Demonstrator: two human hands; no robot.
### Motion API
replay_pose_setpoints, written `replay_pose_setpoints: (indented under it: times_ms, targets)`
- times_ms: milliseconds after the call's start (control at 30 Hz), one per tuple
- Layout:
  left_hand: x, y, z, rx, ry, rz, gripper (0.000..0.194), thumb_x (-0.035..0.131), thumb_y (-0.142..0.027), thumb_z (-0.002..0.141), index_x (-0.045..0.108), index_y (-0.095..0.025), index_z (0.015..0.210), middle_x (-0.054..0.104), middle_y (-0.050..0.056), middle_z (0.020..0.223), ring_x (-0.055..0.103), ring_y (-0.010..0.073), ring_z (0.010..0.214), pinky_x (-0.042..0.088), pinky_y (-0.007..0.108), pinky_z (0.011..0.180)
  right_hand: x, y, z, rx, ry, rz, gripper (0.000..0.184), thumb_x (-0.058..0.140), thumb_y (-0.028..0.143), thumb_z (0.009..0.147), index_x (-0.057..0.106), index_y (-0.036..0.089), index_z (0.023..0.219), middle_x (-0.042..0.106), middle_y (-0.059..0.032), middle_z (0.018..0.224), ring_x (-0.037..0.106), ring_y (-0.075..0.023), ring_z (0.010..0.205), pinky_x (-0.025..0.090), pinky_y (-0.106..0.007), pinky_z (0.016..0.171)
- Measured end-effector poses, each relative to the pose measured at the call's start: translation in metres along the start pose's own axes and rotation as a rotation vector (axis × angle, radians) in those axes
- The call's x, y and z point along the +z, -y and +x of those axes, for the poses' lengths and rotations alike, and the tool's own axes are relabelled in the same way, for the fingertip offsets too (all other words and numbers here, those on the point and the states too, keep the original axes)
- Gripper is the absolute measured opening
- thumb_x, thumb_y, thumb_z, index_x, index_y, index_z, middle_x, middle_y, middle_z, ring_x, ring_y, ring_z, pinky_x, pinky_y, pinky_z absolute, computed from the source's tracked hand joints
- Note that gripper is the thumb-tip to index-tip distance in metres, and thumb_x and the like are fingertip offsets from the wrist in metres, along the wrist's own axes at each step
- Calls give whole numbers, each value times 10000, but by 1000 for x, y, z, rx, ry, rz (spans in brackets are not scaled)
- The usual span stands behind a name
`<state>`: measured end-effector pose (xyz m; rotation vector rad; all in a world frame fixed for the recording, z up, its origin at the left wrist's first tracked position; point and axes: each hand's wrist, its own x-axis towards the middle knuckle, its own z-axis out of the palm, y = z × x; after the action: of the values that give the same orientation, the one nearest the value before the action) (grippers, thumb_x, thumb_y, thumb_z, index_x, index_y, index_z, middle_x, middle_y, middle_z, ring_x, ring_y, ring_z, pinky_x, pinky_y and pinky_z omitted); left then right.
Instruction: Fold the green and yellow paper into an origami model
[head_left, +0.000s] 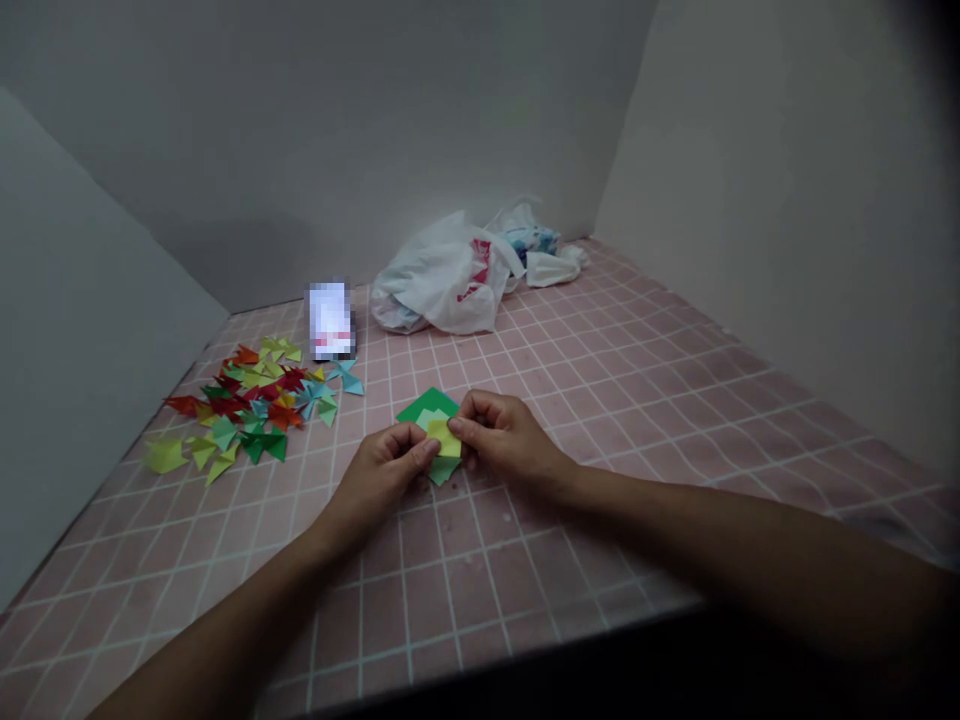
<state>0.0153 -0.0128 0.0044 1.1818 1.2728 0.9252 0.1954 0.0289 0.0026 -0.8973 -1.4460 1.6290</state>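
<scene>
Your left hand [386, 465] pinches the small yellow paper [445, 440] near its lower left edge, thumb on top, and your right hand [510, 440] pinches its upper right side, so it sits between your 2 hands, over the green sheets [427, 402] on the pink checked table covering [600, 400]. It should handle as nearly weightless, thin and crisp, easy to crease or tear; hold it lightly by opposite edges with 2 fingertips per side, keeping its middle unpressed.
</scene>
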Motion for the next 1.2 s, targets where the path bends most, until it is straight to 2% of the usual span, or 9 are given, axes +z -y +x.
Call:
replay_pose_setpoints:
  times_ms: [200, 367, 467, 600, 667, 767, 900, 1000, 1200]
  targets:
    - [-4, -2, 0, 100, -61, 27, 338, 687, -467, 848, 578, -187, 694, 515, -32, 539, 417, 93, 480, 306, 221, 475, -2, -5, 4, 60, -30, 193, 269, 708, 351, 817, 531, 183, 703, 596, 42, 545, 533, -79, 447, 401, -210, 468]
    - [-9, -4, 3, 393, -155, 170, 127, 719, -304, 837, 659, -198, 872, 613, -6, 773, 572, 130, 677, 475, 249, 642, -1, -5, 8, 210, 53, 520, 326, 819, 328, 692, 537, 168, 656, 564, 57, 531, 488, -69, 404, 471, -239, 460]
    - [-9, -6, 4, 636, -169, 351, 251, 764, -221, 791, 703, -253, 1032, 645, 50, 1077, 633, 194, 951, 532, 318, 806, -1, -4, 7, 314, 137, 588, 263, 806, 265, 704, 564, 161, 693, 555, 61, 528, 482, -69, 401, 474, -236, 452]
    - [-8, -8, 0, 790, -215, 495, 57, 726, -203, 836, 747, -252, 857, 676, 56, 967, 634, 213, 945, 517, 357, 860, -1, -7, 4, 370, 227, 532, 239, 750, 310, 789, 562, 170, 743, 557, 61, 527, 475, -74, 399, 479, -246, 472]
    - [-7, -9, -3, 738, -267, 435, 43, 724, -200, 839, 731, -235, 816, 673, 33, 856, 628, 189, 841, 507, 328, 805, 0, -10, 4, 295, 223, 432, 292, 698, 411, 852, 553, 177, 756, 574, 46, 545, 495, -83, 409, 447, -238, 461]
    - [-4, -7, -4, 519, -288, 237, 61, 737, -246, 829, 707, -211, 789, 659, 8, 783, 610, 158, 754, 491, 280, 720, 1, -10, 3, 100, 163, 254, 370, 612, 533, 913, 549, 187, 801, 595, 33, 606, 529, -84, 464, 394, -217, 464]
    - [0, -3, -4, 220, -183, -45, 179, 783, -337, 775, 685, -187, 772, 663, -5, 733, 594, 127, 664, 475, 238, 624, 3, -8, 2, -52, 161, 137, 324, 749, 454, 822, 567, 186, 835, 578, 41, 675, 524, -87, 574, 406, -218, 535]
    - [2, -3, -5, 126, -120, -95, 214, 804, -344, 758, 675, -174, 750, 665, -4, 711, 579, 108, 629, 444, 215, 582, 4, -7, -1, -72, 120, 88, 252, 747, 371, 816, 593, 172, 805, 605, 13, 727, 547, -103, 645, 429, -236, 582]
    - [2, -3, -5, 39, -14, -184, 232, 781, -340, 779, 641, -166, 716, 687, 30, 695, 621, 136, 632, 470, 251, 601, 1, -3, -4, -29, 110, 23, 256, 653, 342, 882, 570, 172, 710, 550, 34, 599, 489, -80, 526, 365, -212, 495]
